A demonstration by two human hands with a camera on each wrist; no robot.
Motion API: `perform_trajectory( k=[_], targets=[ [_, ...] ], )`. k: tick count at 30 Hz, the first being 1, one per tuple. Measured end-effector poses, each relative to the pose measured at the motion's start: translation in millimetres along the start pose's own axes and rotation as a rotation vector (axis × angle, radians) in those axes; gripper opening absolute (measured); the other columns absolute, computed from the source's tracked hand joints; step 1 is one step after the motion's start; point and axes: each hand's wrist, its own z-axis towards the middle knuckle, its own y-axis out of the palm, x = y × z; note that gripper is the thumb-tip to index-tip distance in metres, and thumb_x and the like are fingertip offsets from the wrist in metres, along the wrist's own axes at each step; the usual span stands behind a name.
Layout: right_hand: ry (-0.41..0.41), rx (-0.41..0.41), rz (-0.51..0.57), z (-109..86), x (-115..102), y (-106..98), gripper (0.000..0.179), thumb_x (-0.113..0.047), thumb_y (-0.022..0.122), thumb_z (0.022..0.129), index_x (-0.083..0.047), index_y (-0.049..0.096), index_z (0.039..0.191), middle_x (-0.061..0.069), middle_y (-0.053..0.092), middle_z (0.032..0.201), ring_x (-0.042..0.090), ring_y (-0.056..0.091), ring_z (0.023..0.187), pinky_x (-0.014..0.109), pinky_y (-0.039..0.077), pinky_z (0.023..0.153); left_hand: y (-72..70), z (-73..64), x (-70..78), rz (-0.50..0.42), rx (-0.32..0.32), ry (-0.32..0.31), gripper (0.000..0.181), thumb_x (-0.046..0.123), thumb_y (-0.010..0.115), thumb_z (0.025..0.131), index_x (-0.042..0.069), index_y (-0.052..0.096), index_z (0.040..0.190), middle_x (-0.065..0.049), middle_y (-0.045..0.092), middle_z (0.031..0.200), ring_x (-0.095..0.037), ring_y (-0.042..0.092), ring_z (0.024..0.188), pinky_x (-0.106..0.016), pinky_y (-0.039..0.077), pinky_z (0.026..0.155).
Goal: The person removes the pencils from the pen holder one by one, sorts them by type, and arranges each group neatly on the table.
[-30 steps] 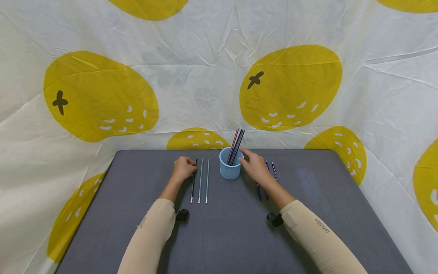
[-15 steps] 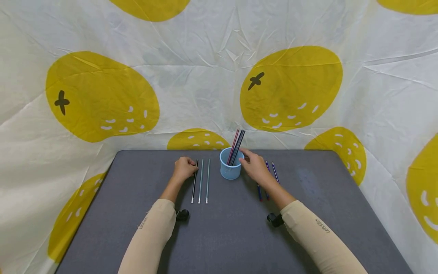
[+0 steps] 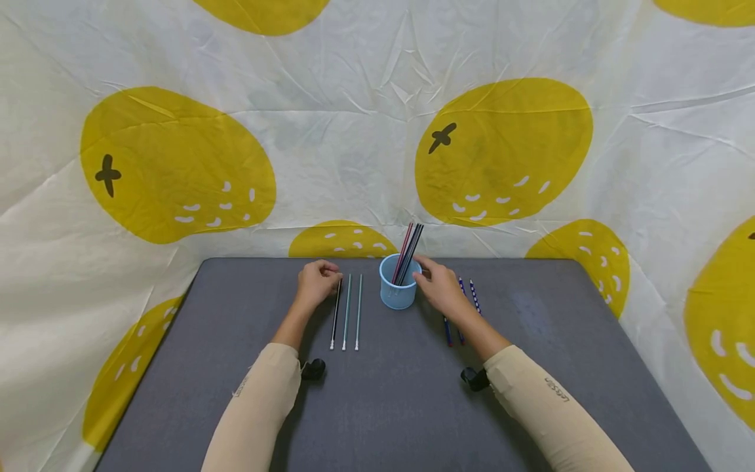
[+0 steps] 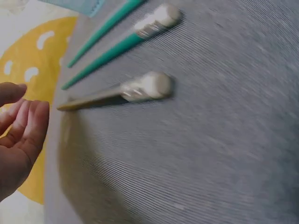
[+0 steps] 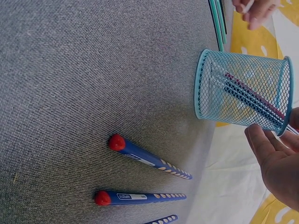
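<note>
My left hand (image 3: 318, 283) hovers at the far end of a black pencil (image 3: 336, 318) with a white eraser end. In the left wrist view its fingers (image 4: 39, 119) are loosely bent, apart from that pencil, with nothing between them. Two teal pencils (image 3: 346, 314) lie parallel to the right of the black one. A light blue mesh pencil cup (image 3: 396, 296) stands upright, holding several dark and red pencils (image 3: 407, 255) that lean right. My right hand (image 3: 439, 288) holds the cup's right side near the rim, thumb and fingers (image 5: 261, 142) against it.
Three blue pencils (image 5: 145, 198) with pale dots and red ends lie under and beside the right forearm. The grey table (image 3: 389, 406) ends at a white cloth backdrop (image 3: 342, 164) printed with yellow shapes, close behind the cup.
My left hand has let go of the black pencil and risen slightly up and away from it. The right hand and the cup have stayed in place.
</note>
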Motion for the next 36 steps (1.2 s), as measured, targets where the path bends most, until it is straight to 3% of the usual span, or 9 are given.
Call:
perform_trajectory(
  k=[8, 15, 19, 27, 36],
  targets=[
    [0.003, -0.005, -0.002, -0.7, 0, 0, 0.049, -0.015, 0.061, 0.104, -0.005, 0.052, 0.151, 0.023, 0.062, 0.141, 0.038, 0.066, 0.124, 0.050, 0.056, 0.102, 5.0, 3.3, 35.7, -0.074, 0.026, 0.160, 0.021, 0.008, 0.078, 0.089, -0.004, 0.074, 0.106, -0.017, 0.072, 0.093, -0.013, 0.065, 0.068, -0.028, 0.061, 0.055],
    [0.001, -0.009, -0.003, -1.4, 2, -1, 0.049, -0.016, 0.059, 0.105, -0.005, 0.050, 0.152, 0.024, 0.059, 0.144, 0.038, 0.065, 0.125, 0.051, 0.055, 0.102, 17.0, 4.0, 66.7, -0.044, 0.003, 0.272, 0.020, 0.006, 0.077, 0.089, -0.005, 0.074, 0.106, -0.017, 0.073, 0.094, -0.022, 0.067, 0.077, -0.018, 0.053, 0.060],
    [-0.001, -0.006, 0.001, -1.8, 1, 0, 0.049, -0.016, 0.060, 0.105, -0.005, 0.051, 0.152, 0.024, 0.059, 0.145, 0.038, 0.065, 0.125, 0.051, 0.055, 0.103, 28.5, 6.8, 82.1, -0.018, -0.034, 0.314, 0.020, 0.004, 0.075, 0.090, -0.005, 0.073, 0.107, -0.017, 0.073, 0.094, -0.027, 0.069, 0.081, -0.019, 0.053, 0.065],
    [-0.012, 0.005, -0.010, -1.7, 0, 1, 0.048, -0.015, 0.061, 0.104, -0.004, 0.053, 0.150, 0.024, 0.061, 0.142, 0.038, 0.066, 0.123, 0.050, 0.056, 0.102, 54.8, 15.1, 101.9, 0.031, -0.177, 0.306, 0.031, 0.006, 0.073, 0.094, -0.003, 0.069, 0.123, -0.017, 0.074, 0.111, -0.031, 0.074, 0.098, -0.038, 0.063, 0.085],
    [-0.025, 0.013, -0.026, -1.2, 0, 2, 0.047, -0.015, 0.062, 0.103, -0.004, 0.054, 0.149, 0.025, 0.063, 0.138, 0.038, 0.067, 0.121, 0.051, 0.056, 0.101, 72.2, 27.1, 113.4, 0.031, -0.247, 0.313, 0.031, 0.004, 0.070, 0.096, -0.005, 0.067, 0.126, -0.019, 0.074, 0.115, -0.033, 0.074, 0.104, -0.038, 0.062, 0.091]
  ],
)
